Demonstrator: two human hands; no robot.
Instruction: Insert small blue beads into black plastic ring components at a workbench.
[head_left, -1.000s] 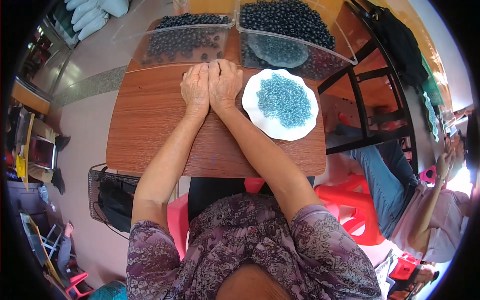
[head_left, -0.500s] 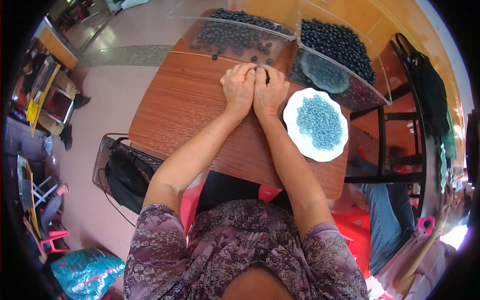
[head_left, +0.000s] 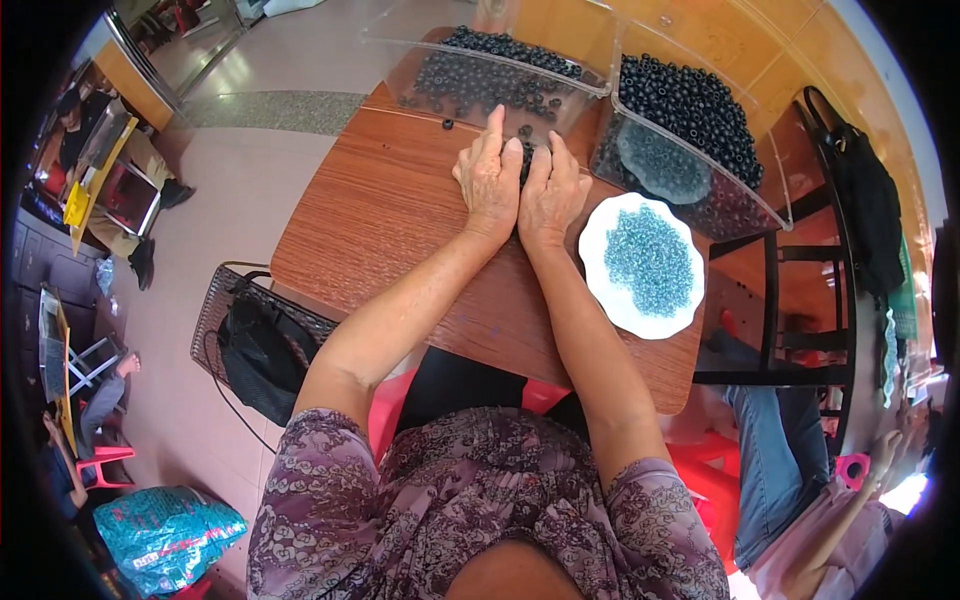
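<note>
My left hand (head_left: 489, 172) and my right hand (head_left: 552, 195) are side by side over the far part of the brown wooden table (head_left: 380, 225). Between their thumbs shows a small dark cluster of black beads (head_left: 526, 152), partly hidden by the fingers. My left index finger points straight up and away, while the thumb and other fingers stay curled. The right fingers bend around the cluster from its other side. A single black bead (head_left: 447, 124) lies on the wood left of my hands. Whether a thread runs through the beads cannot be seen.
Two clear plastic boxes (head_left: 500, 65) (head_left: 690, 150) of black beads stand at the far edge. A white scalloped plate (head_left: 592, 240) holds small pale blue beads, right of my hands. A wire basket (head_left: 205, 320) with a black bag is at left. Another person's jeans (head_left: 765, 455) show at right.
My hands, pressed together before, have parted slightly, and the black beads between them now show. My left index finger has stretched out. The whole view has shifted a little.
</note>
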